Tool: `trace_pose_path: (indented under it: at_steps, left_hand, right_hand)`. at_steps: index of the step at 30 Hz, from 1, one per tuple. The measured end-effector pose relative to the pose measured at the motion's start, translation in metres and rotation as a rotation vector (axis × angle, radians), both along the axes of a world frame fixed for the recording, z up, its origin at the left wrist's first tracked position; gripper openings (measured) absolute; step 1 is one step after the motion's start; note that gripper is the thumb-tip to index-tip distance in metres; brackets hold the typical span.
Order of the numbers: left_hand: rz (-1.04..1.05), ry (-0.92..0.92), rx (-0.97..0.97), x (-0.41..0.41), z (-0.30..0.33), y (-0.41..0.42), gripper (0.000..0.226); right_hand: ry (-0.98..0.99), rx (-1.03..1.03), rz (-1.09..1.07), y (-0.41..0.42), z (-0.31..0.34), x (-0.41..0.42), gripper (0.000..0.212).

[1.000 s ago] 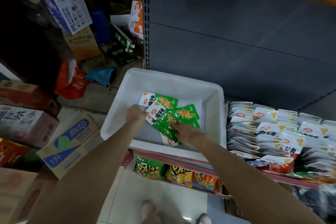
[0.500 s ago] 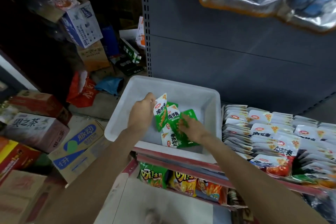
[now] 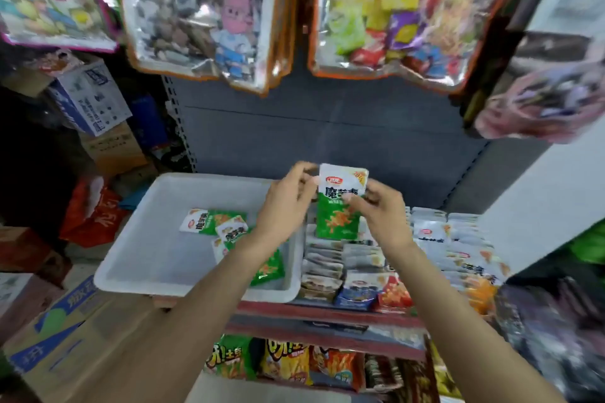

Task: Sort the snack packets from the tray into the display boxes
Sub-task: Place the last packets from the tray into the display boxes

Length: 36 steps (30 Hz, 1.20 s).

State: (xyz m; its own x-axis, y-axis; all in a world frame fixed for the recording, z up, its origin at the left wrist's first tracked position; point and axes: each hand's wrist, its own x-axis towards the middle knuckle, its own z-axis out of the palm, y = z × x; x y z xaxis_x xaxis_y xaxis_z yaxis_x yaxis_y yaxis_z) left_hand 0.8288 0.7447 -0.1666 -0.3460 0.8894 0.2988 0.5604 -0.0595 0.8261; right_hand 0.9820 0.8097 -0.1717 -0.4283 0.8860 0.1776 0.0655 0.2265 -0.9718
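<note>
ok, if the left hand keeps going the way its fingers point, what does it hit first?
The left hand points up and right, already pinching the green-and-white packet that the right hand also holds. Past it, likely the grey shelf back panel; depth is unclear.

— How's the light?
— Dim overall. Brightest at twelve o'clock, where glare streaks the hanging bags (image 3: 386, 20). The nine o'clock side falls into deep shadow.
— Sharpness?
— Soft everywhere. Motion blur smears the bags at three o'clock and the shelf stock (image 3: 458, 258) at four. The packet (image 3: 340, 203) at centre reads clearest.
— Edges?
— Wide-angle bending: the shelf posts lean, and the corners stretch.
</note>
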Motion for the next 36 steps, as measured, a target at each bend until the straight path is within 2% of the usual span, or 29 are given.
trace_pose_path:
  at_steps: [2, 9, 12, 18, 23, 26, 29, 32, 36]
  left_hand:
    - [-0.030, 0.022, -0.026, 0.031, -0.003, 0.019, 0.024]
    - [-0.193, 0.334, -0.199, 0.124, -0.032, 0.066, 0.030]
    - [-0.246, 0.452, -0.342, 0.147, -0.043, 0.078, 0.037]
    - [-0.237, 0.812, -0.580, 0.157, -0.058, 0.084, 0.066]
    - [-0.253, 0.933, -0.595, 0.155, -0.063, 0.085, 0.070]
    - [-0.224, 0.915, -0.576, 0.155, -0.066, 0.083, 0.068]
    - [-0.209, 0.905, -0.575, 0.156, -0.067, 0.082, 0.067]
    - [-0.196, 0.902, -0.580, 0.157, -0.068, 0.083, 0.067]
    - [-0.188, 0.893, -0.590, 0.158, -0.068, 0.083, 0.068]
  right_hand:
    - [0.053, -0.008, -0.069, 0.011, 0.008, 0.033, 0.015]
    - [0.056, -0.007, -0.244, 0.058, 0.000, 0.135, 0.014]
    - [0.039, -0.034, -0.236, 0.075, -0.011, 0.161, 0.016]
    - [-0.009, -0.082, -0.160, 0.096, -0.034, 0.177, 0.014]
    - [-0.175, -0.071, -0.107, 0.100, -0.056, 0.180, 0.015]
    - [-0.259, -0.076, -0.143, 0.099, -0.062, 0.180, 0.033]
    - [-0.329, 0.102, -0.158, 0.099, -0.055, 0.181, 0.045]
    - [-0.536, 0.326, -0.123, 0.105, -0.054, 0.181, 0.037]
    - [-0.778, 0.505, -0.105, 0.107, -0.064, 0.180, 0.029]
